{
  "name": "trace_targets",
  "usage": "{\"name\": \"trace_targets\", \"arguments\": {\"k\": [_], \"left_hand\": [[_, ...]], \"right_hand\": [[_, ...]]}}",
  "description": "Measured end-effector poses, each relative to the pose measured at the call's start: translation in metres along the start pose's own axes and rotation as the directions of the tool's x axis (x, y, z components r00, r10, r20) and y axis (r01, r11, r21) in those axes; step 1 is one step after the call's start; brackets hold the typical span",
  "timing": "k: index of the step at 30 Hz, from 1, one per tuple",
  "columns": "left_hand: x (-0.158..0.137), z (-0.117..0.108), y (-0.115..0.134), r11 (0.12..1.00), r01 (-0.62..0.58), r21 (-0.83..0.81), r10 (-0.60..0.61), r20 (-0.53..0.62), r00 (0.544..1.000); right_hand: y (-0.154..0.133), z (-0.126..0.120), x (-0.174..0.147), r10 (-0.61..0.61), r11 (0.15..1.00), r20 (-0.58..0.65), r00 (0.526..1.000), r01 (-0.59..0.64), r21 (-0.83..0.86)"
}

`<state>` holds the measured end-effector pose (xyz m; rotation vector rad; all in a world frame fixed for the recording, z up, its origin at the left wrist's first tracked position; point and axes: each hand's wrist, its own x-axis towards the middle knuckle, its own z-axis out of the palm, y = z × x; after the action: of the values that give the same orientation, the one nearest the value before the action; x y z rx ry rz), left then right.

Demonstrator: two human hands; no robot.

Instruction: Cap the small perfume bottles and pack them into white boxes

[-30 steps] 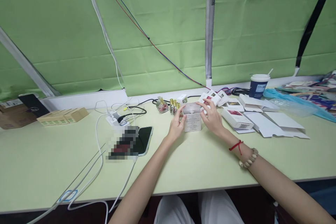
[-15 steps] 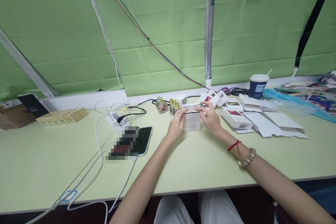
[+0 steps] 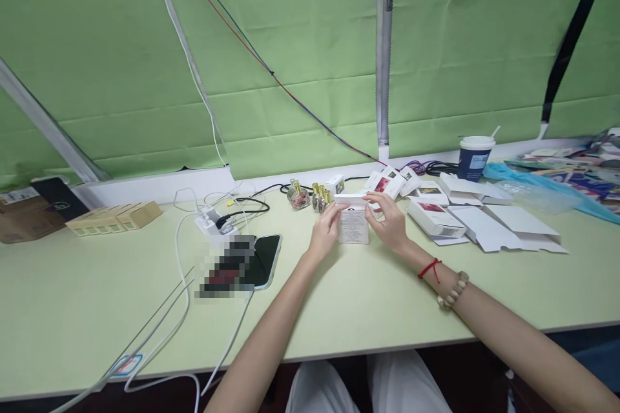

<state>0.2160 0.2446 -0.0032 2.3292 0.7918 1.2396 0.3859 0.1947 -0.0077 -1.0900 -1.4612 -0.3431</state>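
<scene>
A small white printed box [image 3: 353, 228] stands upright on the table, its text side facing me and a white flap raised at the top. My left hand [image 3: 325, 230] grips the box's upper left edge, thumb and fingers closed at the flap. On the other side my right hand [image 3: 390, 224] has its fingers bent around the upper right corner and flap. Whether anything is inside the box cannot be seen. Just behind are several small gold-capped glass bottles [image 3: 321, 199] and a rounder glass bottle [image 3: 298, 196] with reddish contents.
Flattened and folded white cartons [image 3: 489, 227] and a white box with a red picture [image 3: 438, 216] lie to the right, near a lidded cup [image 3: 475, 159]. Leftward are a phone [image 3: 267, 261], a power strip [image 3: 213, 222], loose white cables and a row of tan boxes [image 3: 113, 218].
My right fingers have shifted slightly left and lower along the box's top. The box stays nearly in place, and the view has moved a little.
</scene>
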Motion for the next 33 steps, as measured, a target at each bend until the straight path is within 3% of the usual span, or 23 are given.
{"name": "trace_targets", "arguments": {"k": [5,10,15,19,25,31,33], "left_hand": [[-0.0010,0.0006,-0.0003,1.000,0.017,-0.027,-0.016,0.020,1.000],[-0.0017,-0.0002,0.0025,0.999,0.029,0.021,-0.029,0.002,1.000],[-0.0022,0.0035,-0.0002,0.993,0.060,-0.101,-0.062,-0.014,0.998],[-0.0034,0.0061,-0.0018,0.998,0.052,-0.040,-0.054,-0.060,0.997],[-0.0041,0.0024,0.0018,0.999,0.037,0.001,-0.037,-0.006,0.999],[-0.0028,-0.0001,-0.0008,0.999,-0.018,-0.028,0.020,0.068,0.998],[-0.0032,0.0009,-0.0021,0.998,-0.024,-0.057,0.028,0.072,0.997]], "right_hand": [[0.0011,0.0010,0.0007,-0.087,0.996,-0.183,0.979,0.079,-0.050],[0.0010,0.0027,0.0004,-0.061,0.996,-0.158,0.986,0.051,-0.070],[-0.0008,0.0023,0.0005,-0.011,0.997,-0.158,0.987,-0.001,-0.074],[-0.0015,0.0010,0.0017,-0.037,0.998,-0.113,0.993,0.032,-0.050],[-0.0006,0.0034,-0.0008,-0.086,0.996,0.003,0.996,0.086,0.010],[-0.0025,0.0026,0.0009,0.062,0.997,-0.170,0.984,-0.054,0.050],[-0.0028,0.0004,0.0039,0.080,0.995,-0.165,0.983,-0.069,0.077]]}}
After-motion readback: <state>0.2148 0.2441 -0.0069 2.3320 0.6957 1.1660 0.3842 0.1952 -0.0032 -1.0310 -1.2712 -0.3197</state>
